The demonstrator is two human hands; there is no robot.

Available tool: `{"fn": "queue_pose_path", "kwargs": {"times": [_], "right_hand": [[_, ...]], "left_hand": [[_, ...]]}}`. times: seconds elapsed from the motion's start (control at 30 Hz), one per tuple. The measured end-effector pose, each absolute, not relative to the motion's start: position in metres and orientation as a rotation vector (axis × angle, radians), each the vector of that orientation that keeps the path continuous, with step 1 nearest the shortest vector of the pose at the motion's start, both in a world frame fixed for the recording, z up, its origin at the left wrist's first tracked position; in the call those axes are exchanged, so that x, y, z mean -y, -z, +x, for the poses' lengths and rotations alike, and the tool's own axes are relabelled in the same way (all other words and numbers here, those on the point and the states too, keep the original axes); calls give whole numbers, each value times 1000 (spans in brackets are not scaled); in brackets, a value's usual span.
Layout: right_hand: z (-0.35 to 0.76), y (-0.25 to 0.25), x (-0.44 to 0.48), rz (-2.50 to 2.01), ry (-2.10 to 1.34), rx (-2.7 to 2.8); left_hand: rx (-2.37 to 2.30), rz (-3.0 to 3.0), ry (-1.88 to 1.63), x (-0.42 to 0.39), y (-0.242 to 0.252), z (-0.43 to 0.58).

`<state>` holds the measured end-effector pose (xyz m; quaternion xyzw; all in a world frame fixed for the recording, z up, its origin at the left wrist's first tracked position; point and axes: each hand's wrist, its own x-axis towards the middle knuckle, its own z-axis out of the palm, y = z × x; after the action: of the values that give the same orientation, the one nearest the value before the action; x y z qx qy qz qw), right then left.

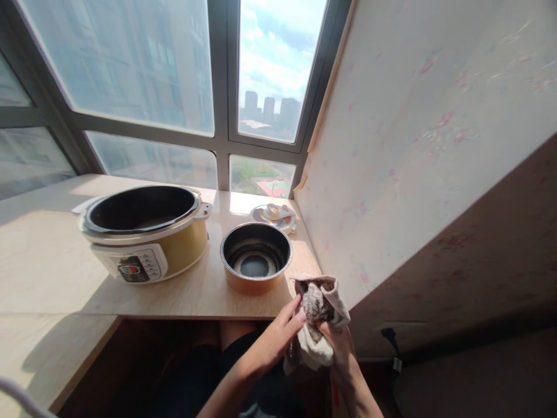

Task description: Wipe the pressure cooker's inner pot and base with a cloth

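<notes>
Both hands hold a beige cloth (319, 349) with dark, dirty grey-brown patches, bunched up at the table's front right corner. My left hand (278, 334) grips its left side, thumb and fingers pressed against the fabric. On the other side, my right hand (342, 342) closes round the lower right part, with the thumb on top and the other fingers hidden. Just left of the cloth stands a round pot (256, 284), orange-brown outside and black inside, with pale ring marks on its bottom. No lid covers it.
A large oval electric cooker (185, 255) stands uncovered on the left of the pale table (39, 255). Behind the pot lies a lid-like piece with a knob (274, 215). A wallpapered wall (413, 116) bounds the right side; a black plug (389, 335) is low on it. Windows rise behind.
</notes>
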<state>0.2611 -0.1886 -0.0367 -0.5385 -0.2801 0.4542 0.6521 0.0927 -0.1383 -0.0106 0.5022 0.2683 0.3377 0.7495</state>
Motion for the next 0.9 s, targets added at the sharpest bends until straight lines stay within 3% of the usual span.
{"fn": "queue_pose_path", "kwargs": {"times": [0.17,0.43,0.6,0.9], "right_hand": [[275,49,171,-1284,-977,506],[294,66,108,-1431,-765,724],[293,77,76,-1439,-621,763],[294,83,77,-1430,-720,837]], "left_hand": [[-846,1094,-836,123,-3,57],[-1434,1030,-1679,78,-8,15],[-1535,1022,-1605,52,4,31],[-1529,1066,-1626,36,18,42]]}}
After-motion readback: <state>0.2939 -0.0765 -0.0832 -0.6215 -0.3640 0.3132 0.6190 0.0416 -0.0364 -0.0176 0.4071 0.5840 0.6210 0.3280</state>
